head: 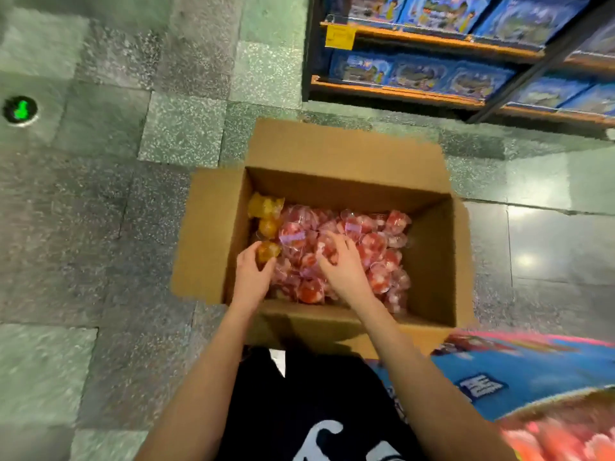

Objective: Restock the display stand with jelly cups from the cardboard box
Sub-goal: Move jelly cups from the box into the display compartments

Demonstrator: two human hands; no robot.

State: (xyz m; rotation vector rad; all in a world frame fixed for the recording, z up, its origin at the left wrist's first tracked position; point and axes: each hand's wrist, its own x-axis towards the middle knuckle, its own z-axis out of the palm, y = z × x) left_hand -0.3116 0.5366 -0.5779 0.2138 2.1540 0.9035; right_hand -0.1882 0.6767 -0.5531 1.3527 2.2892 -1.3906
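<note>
An open cardboard box (432, 261) stands on the floor in front of me, filled with several red jelly cups (376, 247) and a few orange ones (264, 207) at its left end. My left hand (251, 277) is inside the box and grips an orange jelly cup (268, 251). My right hand (339, 264) lies on the red cups in the middle with its fingers curled over one of them. The display stand (532, 377), blue and pink with red cups in its tray, shows blurred at the bottom right.
A black and orange shelf unit (416, 91) with blue product boxes stands behind the box at top right. Grey tiled floor (100, 227) spreads to the left, with a round green floor marker (20, 109) at far left. My dark clothing fills the bottom centre.
</note>
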